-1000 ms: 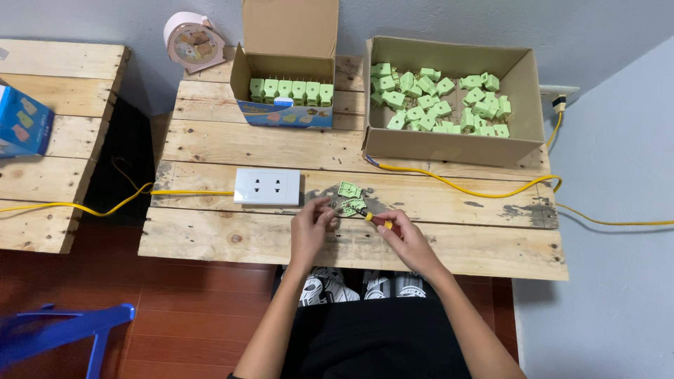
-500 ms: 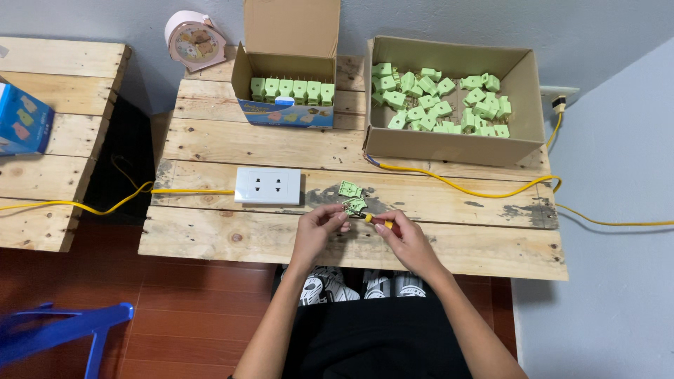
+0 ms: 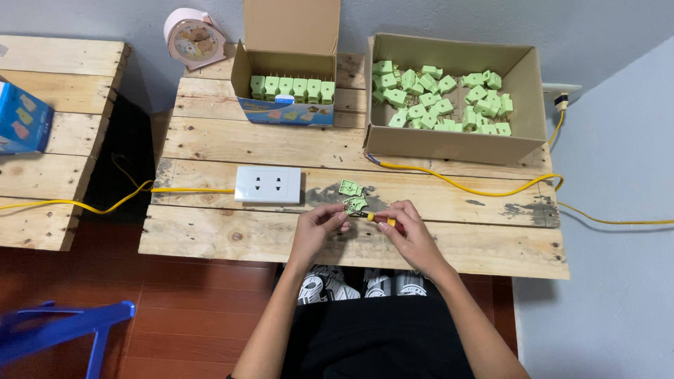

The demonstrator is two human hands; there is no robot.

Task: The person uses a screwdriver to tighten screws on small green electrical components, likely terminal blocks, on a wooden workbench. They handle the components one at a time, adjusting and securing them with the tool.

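Near the front edge of the counter [image 3: 210,242], my right hand [image 3: 411,235] is closed round a small red-and-yellow screwdriver [image 3: 379,218], its tip aimed at the green plug part [image 3: 354,205] that my left hand [image 3: 317,228] pinches between fingertips. I judge this the screw-fastening step — the next move calls for steadying the part and seating the tip squarely. Another green piece [image 3: 349,187] lies just beyond.
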